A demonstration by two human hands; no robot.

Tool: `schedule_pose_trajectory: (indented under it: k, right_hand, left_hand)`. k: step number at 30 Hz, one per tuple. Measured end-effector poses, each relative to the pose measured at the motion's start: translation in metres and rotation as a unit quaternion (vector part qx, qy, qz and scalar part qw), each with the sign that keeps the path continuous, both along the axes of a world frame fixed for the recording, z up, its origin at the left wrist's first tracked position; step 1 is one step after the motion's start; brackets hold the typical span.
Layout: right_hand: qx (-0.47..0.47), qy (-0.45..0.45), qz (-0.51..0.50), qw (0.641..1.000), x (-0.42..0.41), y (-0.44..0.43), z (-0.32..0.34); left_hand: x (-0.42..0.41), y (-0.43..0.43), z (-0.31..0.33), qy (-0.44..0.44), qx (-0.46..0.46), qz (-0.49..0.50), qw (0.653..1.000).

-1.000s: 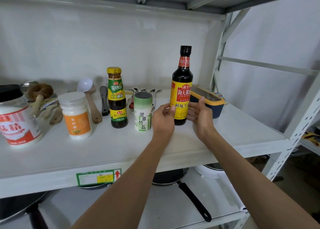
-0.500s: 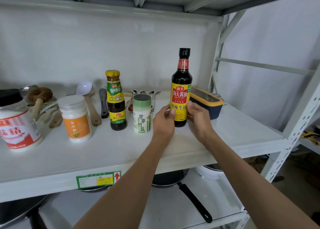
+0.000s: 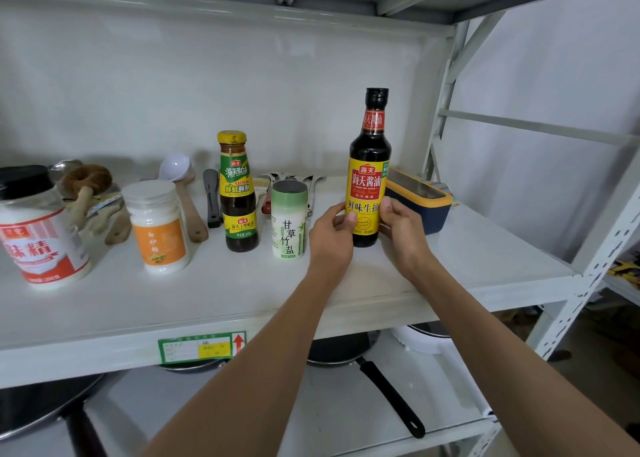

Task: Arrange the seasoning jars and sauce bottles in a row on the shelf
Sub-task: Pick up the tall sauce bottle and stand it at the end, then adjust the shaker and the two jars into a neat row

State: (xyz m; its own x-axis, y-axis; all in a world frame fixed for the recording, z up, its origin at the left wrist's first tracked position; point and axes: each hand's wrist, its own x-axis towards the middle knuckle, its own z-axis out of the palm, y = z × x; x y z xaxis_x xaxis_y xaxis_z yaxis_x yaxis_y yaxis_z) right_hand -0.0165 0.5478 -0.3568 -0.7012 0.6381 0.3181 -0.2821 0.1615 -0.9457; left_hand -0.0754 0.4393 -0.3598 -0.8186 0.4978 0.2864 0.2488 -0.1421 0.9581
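A tall dark soy sauce bottle (image 3: 369, 151) with a yellow label stands upright on the white shelf (image 3: 242, 297). My left hand (image 3: 330, 238) and my right hand (image 3: 403, 229) grip its lower part from both sides. To its left stand, in a row, a green-white salt canister (image 3: 289, 219), a shorter oyster sauce bottle (image 3: 238, 193) with a yellow cap, a white sugar jar (image 3: 156, 226) with an orange label, and a large red-labelled seasoning jar (image 3: 38, 228) at the far left.
Behind the row lie wooden spoons (image 3: 187, 200), a brush (image 3: 86, 184), a dark spatula (image 3: 212, 197) and tongs. A blue and yellow box (image 3: 420, 202) sits right behind the soy sauce bottle. Pans (image 3: 346, 351) rest on the lower shelf. A shelf upright (image 3: 599, 245) rises at the right.
Both hands closed tighter on the soy sauce bottle, thumbs now on its label. The bottle stays upright at about the same spot.
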Motion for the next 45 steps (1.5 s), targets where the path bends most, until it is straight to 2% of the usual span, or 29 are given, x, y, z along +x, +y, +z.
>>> schedule_pose_trajectory:
  k: [7, 12, 17, 21, 24, 27, 31, 37, 40, 45]
  right_hand:
    - [-0.016, 0.015, 0.003, 1.000, -0.001, 0.001, -0.001]
    - [-0.028, 0.039, -0.033, 0.998, -0.003, -0.009, 0.001]
    - [-0.010, 0.029, -0.027, 0.999, 0.000, -0.015, 0.001]
    - [-0.053, 0.033, -0.009, 0.998, 0.007, -0.014, 0.006]
    - [-0.063, 0.013, -0.004, 0.998, 0.012, -0.017, 0.010]
    - [-0.019, -0.047, -0.029, 0.998, 0.012, -0.020, 0.011]
    - [0.078, -0.133, -0.075, 0.985, 0.009, -0.021, 0.005]
    - [0.170, -0.193, -0.112, 0.960, 0.006, -0.024, 0.005]
    - [0.188, -0.203, -0.122, 0.953, 0.008, -0.028, 0.007]
    - [0.242, -0.221, -0.142, 0.934, 0.007, -0.030, 0.010]
  left_hand:
    - [0.004, -0.002, 0.002, 0.005, -0.021, 0.015, 1.000]
    - [0.007, -0.007, 0.008, 0.008, -0.040, 0.016, 0.999]
    - [0.009, -0.018, 0.021, -0.027, -0.153, -0.098, 0.983]
    - [0.029, -0.050, 0.031, 0.054, -0.236, -0.132, 0.961]
    - [0.035, -0.081, 0.022, 0.105, -0.236, -0.068, 0.964]
    - [0.029, -0.112, 0.008, 0.156, -0.210, 0.060, 0.963]
    - [0.010, -0.128, -0.002, 0.150, -0.214, 0.179, 0.948]
    - [-0.009, -0.113, 0.006, 0.102, -0.274, 0.110, 0.950]
    - [-0.016, -0.113, 0.002, 0.111, -0.254, 0.118, 0.953]
    - [-0.028, -0.122, -0.002, 0.071, -0.201, 0.128, 0.969]
